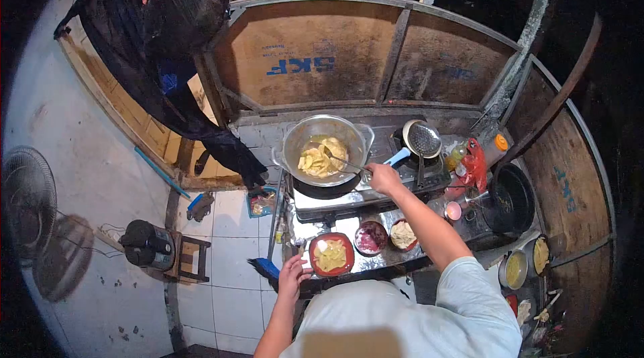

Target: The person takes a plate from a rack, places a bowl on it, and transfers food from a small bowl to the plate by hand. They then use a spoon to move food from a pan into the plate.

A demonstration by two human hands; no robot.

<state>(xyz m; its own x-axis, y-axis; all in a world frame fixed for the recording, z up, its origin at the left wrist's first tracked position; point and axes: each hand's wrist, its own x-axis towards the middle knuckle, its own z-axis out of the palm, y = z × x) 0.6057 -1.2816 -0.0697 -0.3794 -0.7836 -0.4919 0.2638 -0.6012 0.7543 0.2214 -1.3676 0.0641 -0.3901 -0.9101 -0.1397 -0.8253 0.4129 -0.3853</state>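
Note:
My right hand is closed around the handle of a long metal cooking spoon. The spoon's head dips among pale yellow pieces of food inside a large two-handled metal pot on the stove. Low on the left, my left hand has its fingers apart, right beside a red plate of flat yellow pieces. To the right of that plate are a bowl of dark reddish food and a red-rimmed bowl of pale pieces.
A blue-handled pan with a skimmer over it stands right of the pot. Beyond are a red plastic bag, an orange-lidded jar and a black basin. Wooden panels fence the back; a rice cooker stands left.

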